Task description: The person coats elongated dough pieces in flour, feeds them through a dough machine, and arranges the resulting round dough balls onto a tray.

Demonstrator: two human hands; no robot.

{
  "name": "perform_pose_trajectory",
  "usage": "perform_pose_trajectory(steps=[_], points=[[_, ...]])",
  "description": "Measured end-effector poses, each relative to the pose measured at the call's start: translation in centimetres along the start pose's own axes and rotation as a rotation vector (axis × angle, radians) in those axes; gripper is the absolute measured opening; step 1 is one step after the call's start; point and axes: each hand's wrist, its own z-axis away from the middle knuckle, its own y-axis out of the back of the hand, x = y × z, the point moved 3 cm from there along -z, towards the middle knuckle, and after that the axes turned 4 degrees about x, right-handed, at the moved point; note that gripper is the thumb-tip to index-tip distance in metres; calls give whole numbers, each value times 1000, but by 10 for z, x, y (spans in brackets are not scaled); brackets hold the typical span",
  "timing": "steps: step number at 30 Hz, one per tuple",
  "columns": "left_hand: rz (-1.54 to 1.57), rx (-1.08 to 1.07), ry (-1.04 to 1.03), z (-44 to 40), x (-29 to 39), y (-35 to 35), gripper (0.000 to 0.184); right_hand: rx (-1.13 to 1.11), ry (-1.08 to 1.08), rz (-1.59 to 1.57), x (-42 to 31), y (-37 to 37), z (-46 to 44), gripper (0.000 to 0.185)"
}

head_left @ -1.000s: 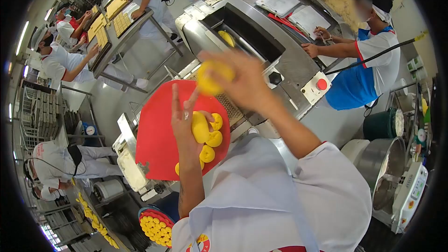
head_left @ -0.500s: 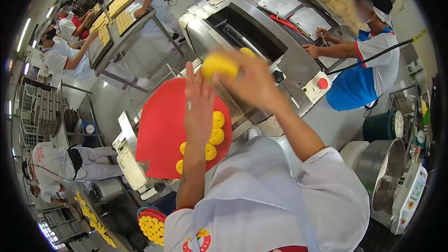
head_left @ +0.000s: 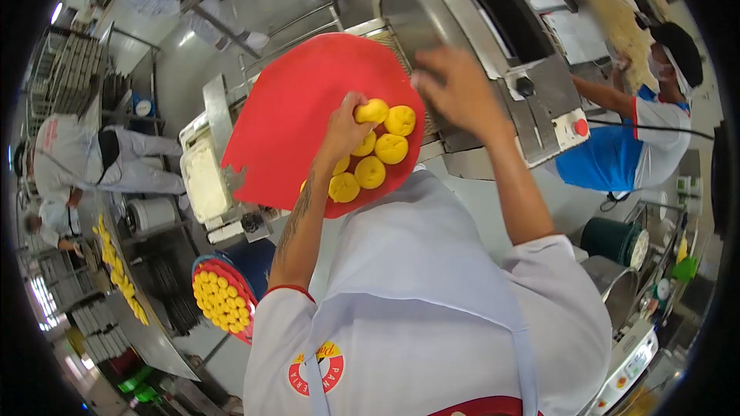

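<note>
Left hand (head_left: 344,129) pinching a ball (head_left: 374,111), right hand (head_left: 462,96) fingers apart, so a bump could roll one off the sheet (head_left: 301,100) edge.

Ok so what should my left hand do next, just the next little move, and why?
Probably ease the yellow ball at your left hand's fingertips down against the red surface, beside the other yellow balls. Those lie clustered there with bare red around them, though I can't tell whether this one already rests on it.
</note>
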Motion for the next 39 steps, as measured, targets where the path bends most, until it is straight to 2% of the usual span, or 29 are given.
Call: perform_pose_trajectory(steps=[1,3,4,6,7,9,11,12,14,15,16,17,19,21,22,23,25,27,29,31,33,36,38,39], points=[[131,62,-53,0,-5,5,46,-18,137,160,19,-44,18,53],[682,176,-12,2,17,38,33,-51,28,262,40,-98,42,44],[958,224,2,3,30,53,26,-37,55,237,39,-109,48,43],[1251,211,55,8,31,92,21,0,100,197,37,-116,53,40],[1401,195,85,8,32,101,18,-122,-13,13,43,-119,50,37],[603,57,76,5,43,92,19,-351,-240,-362,50,-125,41,32],[-198,-62,43,3,52,76,27,-103,-243,-561,49,-119,40,27],[-516,-109,-120,10,44,55,40,24,-239,-656,48,-115,40,25],[-682,-226,-127,31,37,22,46,119,-417,-1065,35,-83,37,28],[-669,-300,-136,31,39,17,47,186,-491,-1273,30,-59,33,31],[-665,-380,-146,26,40,18,47,353,-399,-1356,32,-32,26,37],[-677,-402,-124,21,40,18,45,495,-378,-1328,30,7,20,36],[-640,-392,-28,17,46,20,41,823,-65,-1094,29,94,2,33],[-533,-311,112,14,55,33,38,1088,142,-697,28,161,-16,32],[-273,-70,-5,7,32,42,34,1188,244,-483,28,183,-26,30],[-10,168,-115,1,8,51,30,1181,254,-414,38,187,-42,30],[364,367,42,-9,67,71,23,1150,272,-285,60,177,-77,32],[548,365,48,-17,96,77,22,892,168,-86,82,131,-102,44],[665,355,53,-20,118,78,23,714,120,22,101,78,-98,48],[729,352,69,-21,139,51,24,518,-18,-361,58,51,-58,51],[671,354,185,-25,151,15,27,146,-11,-627,6,21,-12,51],[606,125,190,-21,170,-29,36,183,149,-467,-3,37,-6,48],[220,39,81,-10,164,-29,53,447,83,-460,19,88,-9,44],[-194,-2,-107,-3,145,-28,60,567,-5,-388,23,124,-7,42]])
